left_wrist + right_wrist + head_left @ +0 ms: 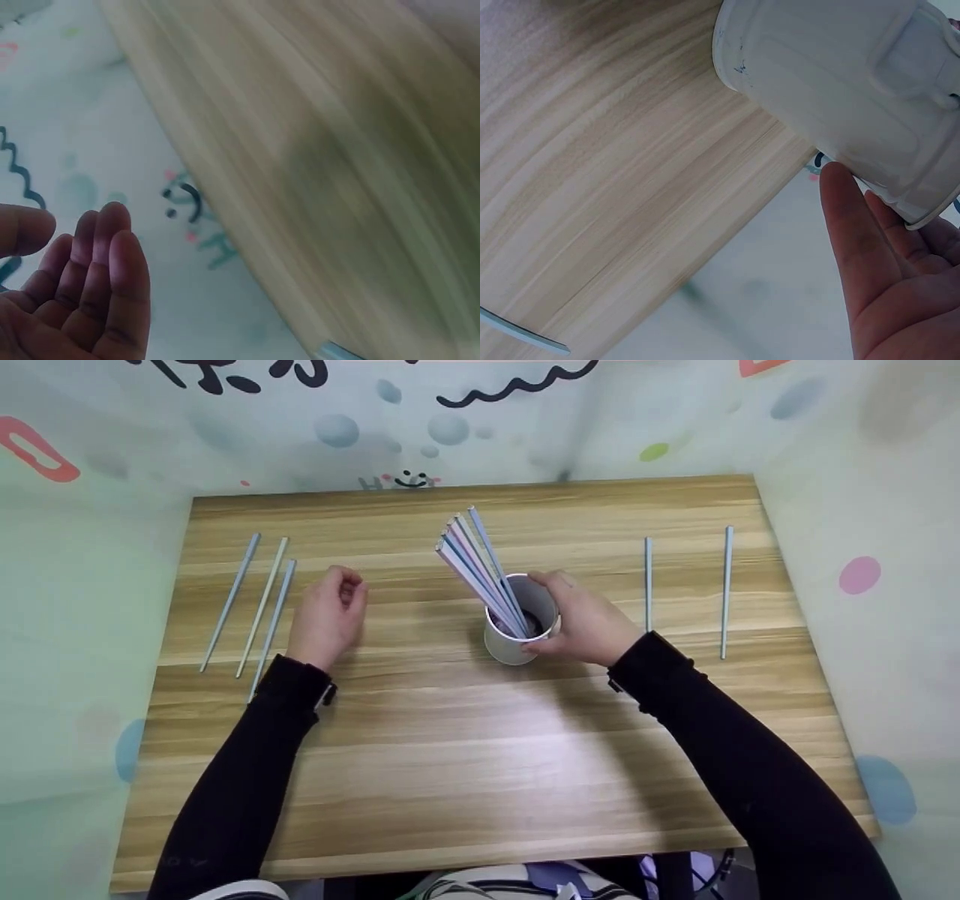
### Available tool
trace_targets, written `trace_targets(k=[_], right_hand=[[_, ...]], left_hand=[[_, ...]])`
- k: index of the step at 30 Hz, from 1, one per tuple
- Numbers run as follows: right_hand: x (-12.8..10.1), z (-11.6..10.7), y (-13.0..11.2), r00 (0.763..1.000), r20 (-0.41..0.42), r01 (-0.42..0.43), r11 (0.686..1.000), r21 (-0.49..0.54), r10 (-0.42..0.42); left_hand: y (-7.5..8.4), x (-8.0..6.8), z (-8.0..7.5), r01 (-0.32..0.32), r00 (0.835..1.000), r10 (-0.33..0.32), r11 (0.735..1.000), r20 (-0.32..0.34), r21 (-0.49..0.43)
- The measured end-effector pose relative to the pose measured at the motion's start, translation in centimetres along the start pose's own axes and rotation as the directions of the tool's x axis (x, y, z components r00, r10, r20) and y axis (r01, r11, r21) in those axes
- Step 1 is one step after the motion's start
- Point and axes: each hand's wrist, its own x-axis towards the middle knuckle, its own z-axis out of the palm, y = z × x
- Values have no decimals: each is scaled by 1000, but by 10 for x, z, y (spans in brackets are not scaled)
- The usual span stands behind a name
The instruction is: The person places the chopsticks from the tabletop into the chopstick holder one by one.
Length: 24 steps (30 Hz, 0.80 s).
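My right hand (pixel 581 619) grips the rim and side of a small white bucket (pixel 510 649), thumb at the front and fingers at the far side. In the right wrist view the bucket (pixel 817 82) fills the upper right, against the palm side of the fingers (pixel 855 232). Several pastel straws (pixel 484 574), blue, pink and pale green, lean to the left inside it. My left hand (pixel 328 615) hovers over the left half of the table, fingers loosely bent and holding nothing. Its empty palm (pixel 82 300) shows in the left wrist view.
Left of the left hand lie a blue straw (pixel 230 601), a pale green straw (pixel 262 607) and another blue straw (pixel 279 611). On the right are two blue straws, a nearer straw (pixel 649 585) and an outer straw (pixel 727 592). Printed curtains (pixel 525 442) border the wooden table (pixel 480 780).
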Motion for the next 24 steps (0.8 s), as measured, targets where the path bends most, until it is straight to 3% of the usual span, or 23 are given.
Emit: trace_targets(k=[11,24], right_hand=[[0,1,1,1000,-4,14,1000,0,-14],[0,1,1,1000,0,10,1000,-5,-10]], left_hand=[[-41,11,-25,104,994,-100,986,-38,133],[-72,29,-43,223,975,-217,949,-51,222]])
